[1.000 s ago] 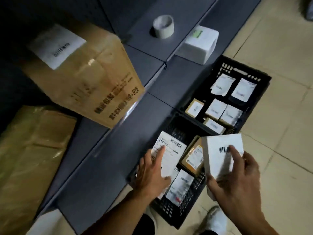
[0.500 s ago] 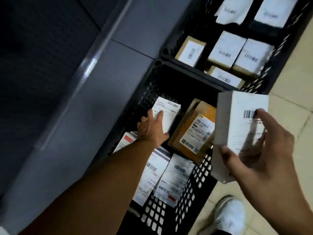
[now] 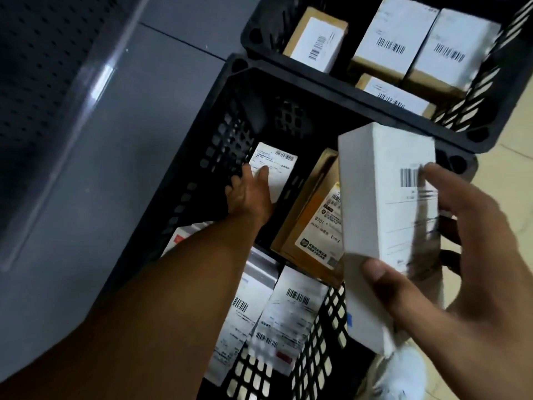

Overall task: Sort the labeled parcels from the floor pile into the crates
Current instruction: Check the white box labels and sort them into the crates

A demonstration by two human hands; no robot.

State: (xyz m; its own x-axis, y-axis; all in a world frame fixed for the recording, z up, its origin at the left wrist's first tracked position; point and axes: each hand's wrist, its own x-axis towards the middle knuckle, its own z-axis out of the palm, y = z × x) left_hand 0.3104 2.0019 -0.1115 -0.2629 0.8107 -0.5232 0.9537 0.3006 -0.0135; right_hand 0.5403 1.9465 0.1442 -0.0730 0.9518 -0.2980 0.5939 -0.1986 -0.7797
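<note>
Two black crates fill the frame: the near crate [image 3: 317, 82] across the centre and the far crate [image 3: 476, 90] in the upper right, which holds brown boxes with white labels [image 3: 392, 39]. A grey panel [image 3: 115, 140] takes up the left side. At centre right, over the near crate's right edge, the right hand [image 3: 461, 269] grips a white box [image 3: 386, 212] bearing a barcode, thumb at its lower end and fingers along its right side. Inside the near crate a brown labelled parcel [image 3: 311, 220] leans at centre and flat labelled mailers [image 3: 291, 313] lie at lower centre. At the crate's upper left, the left hand [image 3: 251, 192] rests fairly straight fingers on a small white labelled parcel [image 3: 277, 171], its thumb splayed aside.
</note>
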